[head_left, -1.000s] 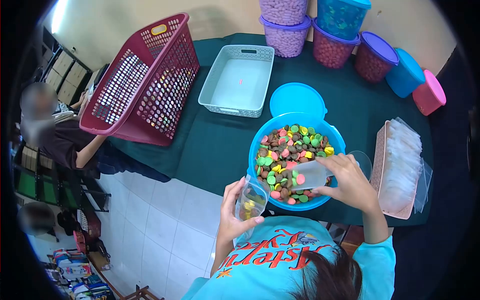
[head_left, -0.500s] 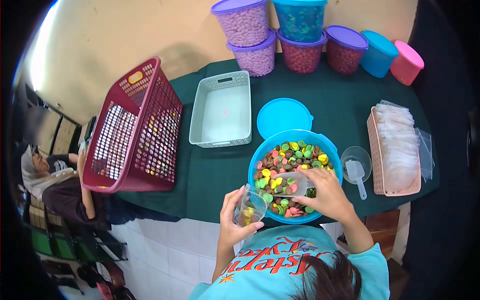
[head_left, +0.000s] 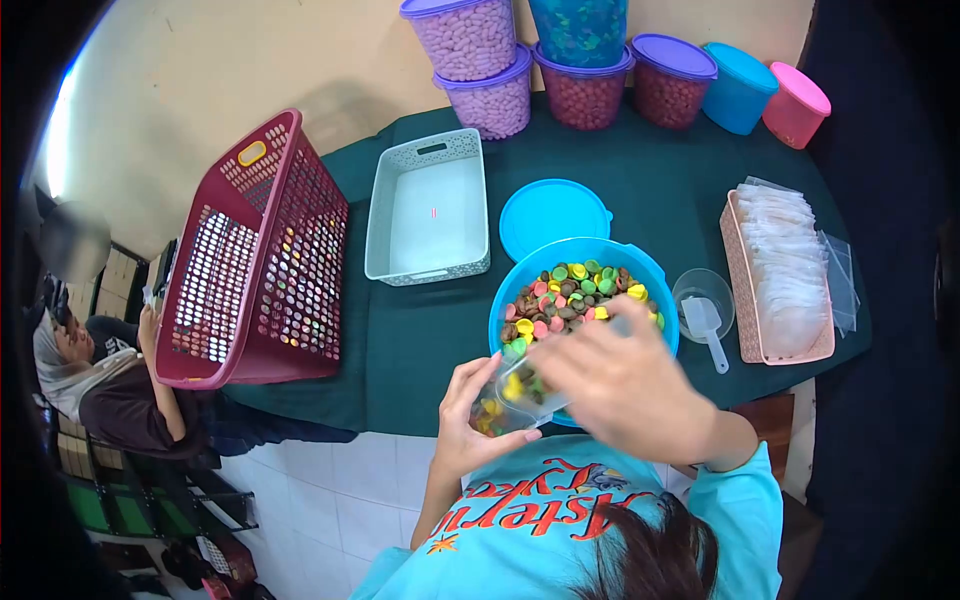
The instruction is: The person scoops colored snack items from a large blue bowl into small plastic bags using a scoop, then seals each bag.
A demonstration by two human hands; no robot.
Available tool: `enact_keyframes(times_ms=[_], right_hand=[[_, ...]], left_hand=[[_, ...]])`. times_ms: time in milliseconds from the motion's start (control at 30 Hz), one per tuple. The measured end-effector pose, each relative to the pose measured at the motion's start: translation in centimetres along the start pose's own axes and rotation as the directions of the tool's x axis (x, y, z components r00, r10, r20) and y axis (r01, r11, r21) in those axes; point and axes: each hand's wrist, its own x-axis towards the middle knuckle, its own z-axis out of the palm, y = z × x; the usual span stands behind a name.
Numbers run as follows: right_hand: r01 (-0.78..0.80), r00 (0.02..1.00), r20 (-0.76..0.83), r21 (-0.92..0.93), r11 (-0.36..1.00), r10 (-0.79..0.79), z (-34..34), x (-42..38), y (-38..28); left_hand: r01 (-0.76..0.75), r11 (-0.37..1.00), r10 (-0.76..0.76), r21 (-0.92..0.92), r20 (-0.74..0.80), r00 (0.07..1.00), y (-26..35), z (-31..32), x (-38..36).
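My left hand [head_left: 462, 430] is wrapped round a clear plastic cup [head_left: 488, 408], tilted over the near left rim of a blue tub [head_left: 672, 290]. Some yellow and brown pieces show inside the cup. In my right hand [head_left: 645, 385], blurred by motion, is a clear scoop [head_left: 541, 402], its front end tipped at the cup's mouth with a few pieces in it. The fingers hide the scoop's handle. Small cup-shaped cereal pieces [head_left: 565, 300] in brown, green, yellow and pink fill the tub.
A blue lid [head_left: 555, 220] lies behind the tub. Right of it are a small bowl [head_left: 728, 312] with a white scoop [head_left: 705, 318] and a pink basket [head_left: 812, 352] of clear bags. Leftward stand a pale basket [head_left: 428, 210] and a maroon basket [head_left: 262, 290]; a person [head_left: 120, 385] sits beyond.
My right hand has lifted the scoop out of the cereal pieces and brought it left and nearer, to the cup's mouth. The left hand still holds the cup. The view has shifted slightly.
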Motion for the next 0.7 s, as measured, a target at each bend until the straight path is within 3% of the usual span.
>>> enact_keyframes(times_ms=[67,200,267,300,367,400,467,500,600,667,700], right_hand=[[0.114,0.993,0.032,-0.090,0.989,-0.111,0.6,0.5,-0.8],[0.155,0.988,0.014,-0.020,0.988,-0.155,-0.6,-0.3,1.0],[-0.023,0.999,-0.039,0.142,0.990,0.029,-1.5,-1.2,2.7],[0.015,1.000,-0.028,0.141,0.990,-0.011,-1.4,-1.7,3.8],[-0.160,0.983,0.118,0.191,0.968,0.139,-0.3,-2.3,5.9],[-0.118,0.987,0.127,0.186,0.975,0.096,1.1,-2.4,6.5],[-0.204,0.979,0.037,0.265,0.942,0.201,4.8,-2.9,7.2],[-0.173,0.985,0.006,0.191,0.966,0.175,5.4,-2.9,6.7],[-0.129,0.982,-0.054,0.521,0.844,0.183,5.2,-3.1,4.8],[-0.118,0.991,0.049,0.780,0.614,0.127,4.7,-3.4,3.1],[-0.117,0.993,0.112,0.791,0.601,0.045,4.3,-3.3,2.4]], left_hand=[[0.005,1.000,-0.005,0.019,-0.023,1.000,0.6,0.7,-0.3],[0.051,0.998,-0.056,-0.040,-0.140,0.989,0.4,1.7,-1.9],[0.075,0.996,-0.082,-0.041,-0.208,0.975,0.3,2.4,-3.0],[0.087,0.995,-0.093,-0.039,-0.244,0.965,0.4,2.8,-3.5],[0.128,0.990,-0.141,-0.063,-0.308,0.941,0.7,3.5,-4.5],[0.156,0.984,-0.176,-0.086,-0.334,0.926,0.9,3.9,-4.9],[0.172,0.979,-0.203,-0.113,-0.375,0.905,1.5,4.6,-5.3],[0.182,0.974,-0.220,-0.134,-0.374,0.901,1.8,4.9,-5.4],[0.188,0.980,-0.200,-0.068,-0.355,0.913,3.0,5.0,-5.0],[0.175,0.983,-0.182,-0.051,-0.366,0.913,3.4,5.2,-4.3],[0.147,0.989,-0.142,-0.013,-0.352,0.925,3.6,5.4,-3.8]])
